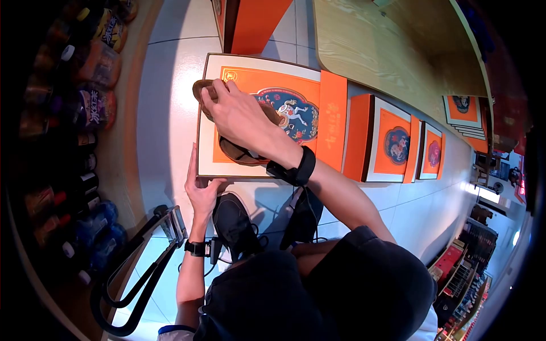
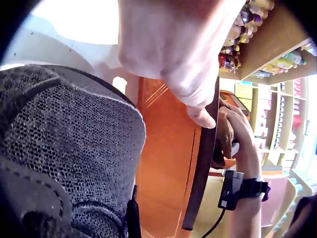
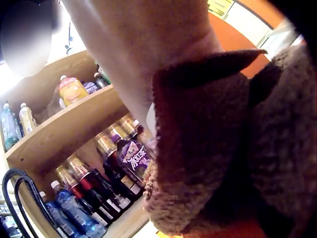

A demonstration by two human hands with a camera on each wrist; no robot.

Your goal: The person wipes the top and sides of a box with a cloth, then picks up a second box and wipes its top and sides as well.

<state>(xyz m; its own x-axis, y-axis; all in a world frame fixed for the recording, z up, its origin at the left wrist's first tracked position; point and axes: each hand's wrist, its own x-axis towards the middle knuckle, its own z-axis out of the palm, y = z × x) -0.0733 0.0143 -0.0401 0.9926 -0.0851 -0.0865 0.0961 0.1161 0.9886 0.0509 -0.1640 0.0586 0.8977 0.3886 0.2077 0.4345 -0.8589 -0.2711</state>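
A large flat orange gift box (image 1: 333, 122) with a pale border and a blue emblem of a white horse lies on the floor, in front of the person's shoes. My right hand (image 1: 244, 116) rests over its top and grips a bunched brown cloth (image 1: 203, 95). The cloth fills much of the right wrist view, and folds of it spread below the palm over the lid. My left hand (image 1: 202, 196) touches the box's near left corner, fingers straight along the side. In the left wrist view its thumb (image 2: 202, 117) presses at the dark lid edge.
Smaller similar boxes (image 1: 392, 139) stand in a row to the right. Another orange box (image 1: 256, 25) is beyond, near a wooden table (image 1: 387, 54). Shelves of drink bottles (image 1: 99, 105) line the left side. A black looped handle (image 1: 136, 284) rises near the left arm.
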